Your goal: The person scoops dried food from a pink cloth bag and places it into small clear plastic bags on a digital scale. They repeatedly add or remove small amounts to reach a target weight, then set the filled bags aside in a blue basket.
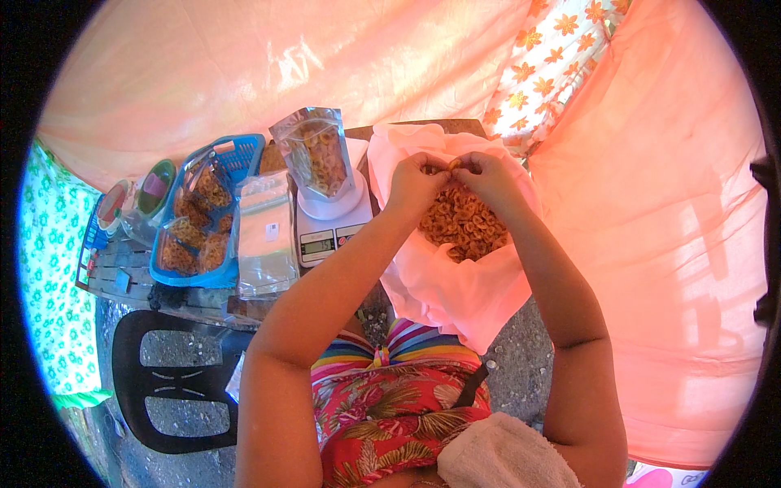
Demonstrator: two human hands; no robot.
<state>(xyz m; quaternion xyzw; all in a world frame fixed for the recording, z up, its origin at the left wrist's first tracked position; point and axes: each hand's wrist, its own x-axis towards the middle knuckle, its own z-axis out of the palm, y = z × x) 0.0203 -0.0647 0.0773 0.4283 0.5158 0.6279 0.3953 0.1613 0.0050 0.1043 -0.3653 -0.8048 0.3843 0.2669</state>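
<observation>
Over a pink cloth-lined container, my left hand (417, 180) and my right hand (486, 179) meet, fingers pinched together. Between their fingertips is a small orange-brown snack chip (453, 164), partly hidden. Below them lies a heap of curled, ring-like snack chips (465, 224) on the pink cloth (423, 281). Left of my hands, a clear-fronted silver pouch (316, 154) part-filled with similar chips stands upright on the round plate of a white kitchen scale (325, 234). The scale's display is lit.
Flat empty pouches (267, 236) lie stacked left of the scale. A blue plastic basket (248, 150) holds several filled bags. Further left are tubs, one with a green rim (157, 183). A black chair (130, 382) stands by the table. Peach-coloured sheeting (651, 244) hangs behind and to the right.
</observation>
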